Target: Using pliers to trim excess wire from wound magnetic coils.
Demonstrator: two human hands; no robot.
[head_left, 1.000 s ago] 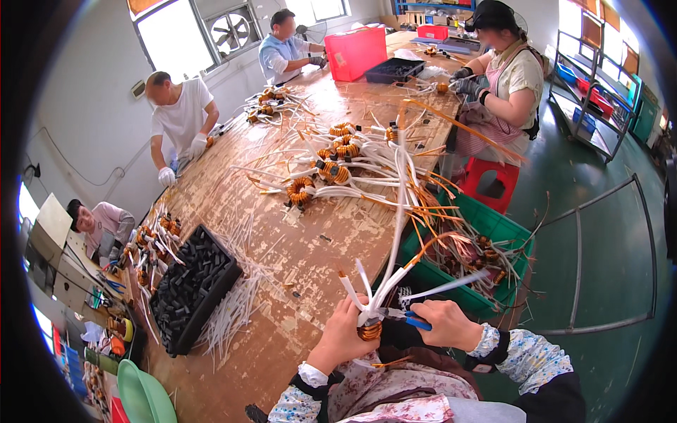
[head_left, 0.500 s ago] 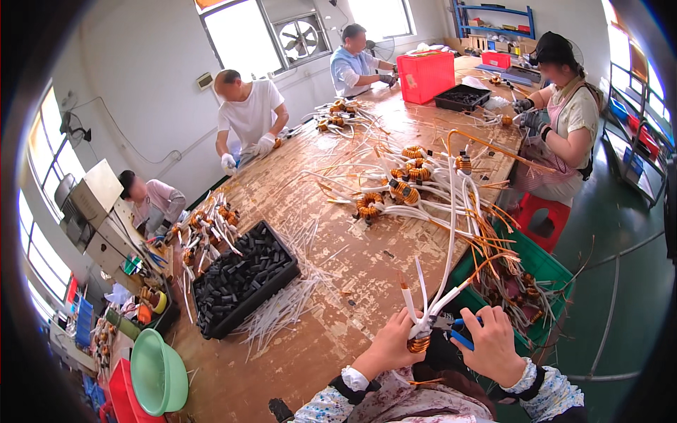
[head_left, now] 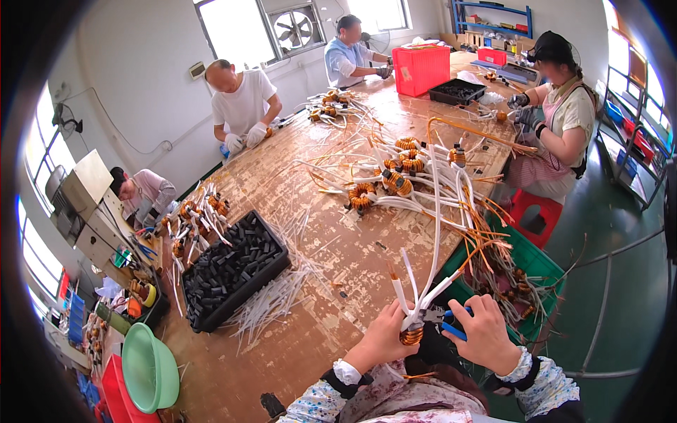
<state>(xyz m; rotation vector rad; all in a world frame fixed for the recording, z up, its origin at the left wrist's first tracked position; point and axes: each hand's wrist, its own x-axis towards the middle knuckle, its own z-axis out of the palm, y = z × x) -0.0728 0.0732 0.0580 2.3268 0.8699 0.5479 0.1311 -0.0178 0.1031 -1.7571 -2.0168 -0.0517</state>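
Copper-wound and dense, the small coil (head_left: pixel 410 335) you hold just off the near edge of the wooden tabletop (head_left: pixel 331 247) looks to be firm and weighty for its size, while its white-sleeved leads (head_left: pixel 423 296) are springy and will likely flex, so grip the winding itself, not the leads. Your left hand (head_left: pixel 381 342) has its fingers curled tight around that coil from the left side. Your right hand (head_left: pixel 486 335) is closed on the blue-handled pliers (head_left: pixel 446 321), their nose at the base of the leads.
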